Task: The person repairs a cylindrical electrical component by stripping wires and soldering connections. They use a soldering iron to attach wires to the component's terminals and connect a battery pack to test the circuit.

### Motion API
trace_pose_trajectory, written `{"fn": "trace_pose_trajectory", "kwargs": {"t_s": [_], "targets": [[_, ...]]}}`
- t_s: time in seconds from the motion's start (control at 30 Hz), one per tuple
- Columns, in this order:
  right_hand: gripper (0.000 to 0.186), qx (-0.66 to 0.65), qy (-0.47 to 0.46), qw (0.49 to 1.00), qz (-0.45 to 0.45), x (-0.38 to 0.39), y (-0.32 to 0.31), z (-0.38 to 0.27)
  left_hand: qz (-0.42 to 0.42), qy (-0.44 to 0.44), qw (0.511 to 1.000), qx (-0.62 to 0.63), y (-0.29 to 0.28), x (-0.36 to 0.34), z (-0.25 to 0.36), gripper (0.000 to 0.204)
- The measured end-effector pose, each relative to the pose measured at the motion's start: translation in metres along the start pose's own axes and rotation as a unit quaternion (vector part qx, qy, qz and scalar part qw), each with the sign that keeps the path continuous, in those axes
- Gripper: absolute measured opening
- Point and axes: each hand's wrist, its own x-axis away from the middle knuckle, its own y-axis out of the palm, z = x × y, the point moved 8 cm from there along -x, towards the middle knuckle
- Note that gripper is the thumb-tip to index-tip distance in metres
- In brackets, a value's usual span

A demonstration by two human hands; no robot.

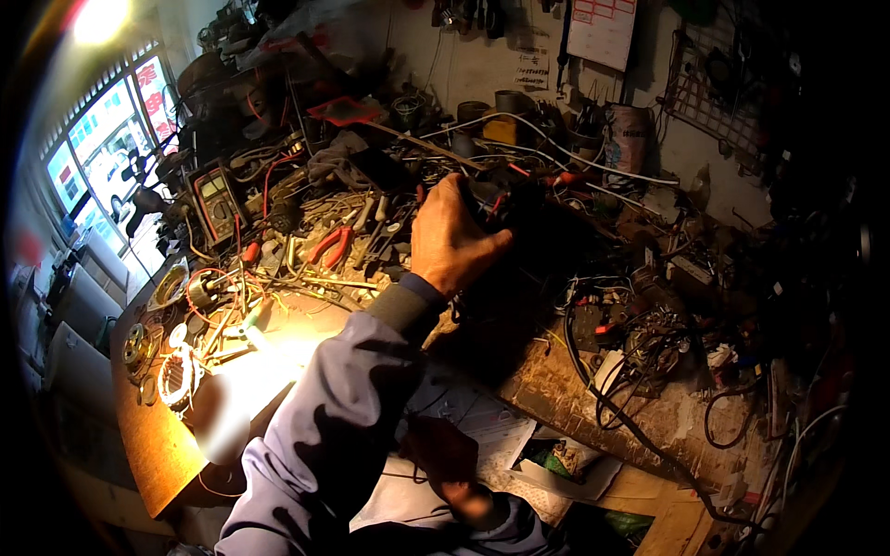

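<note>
My left hand [454,243] reaches over the cluttered bench, its fingers and thumb curled round a black object [489,200] with a bit of red on it. Deep shadow hides most of that object, so its kind does not show. Low in the picture, above some papers [382,500], is my right hand [447,454]. It lies in dark shadow, and its fingers cannot be made out. Red-handled pliers [332,246] lie to the left of my left hand among many loose tools.
A multimeter [216,204] leans at the back left. Near the bench's left edge sits a copper-wound motor stator [176,378]. Tangled cables and small parts [640,347] cover the right side, with a thick black cable [640,443] running down. A printed picture [565,463] lies in front.
</note>
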Motion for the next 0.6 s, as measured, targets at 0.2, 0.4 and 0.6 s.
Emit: {"fn": "trace_pose_trajectory", "kwargs": {"t_s": [0.2, 0.4, 0.6], "targets": [[0.024, -0.009, -0.072, 0.996, 0.057, -0.013, -0.028, 0.018, -0.114, -0.097, 0.987, -0.058, 0.035, 0.001, -0.019, 0.077], [0.022, 0.089, -0.143, 0.985, 0.031, -0.011, -0.016, 0.008, -0.085, 0.042, 0.991, -0.095, -0.027, 0.017, -0.004, 0.094], [0.025, -0.040, -0.106, 0.993, 0.033, -0.027, -0.022, 0.034, -0.096, 0.006, 0.992, -0.081, -0.092, 0.072, 0.035, 0.080]]}}
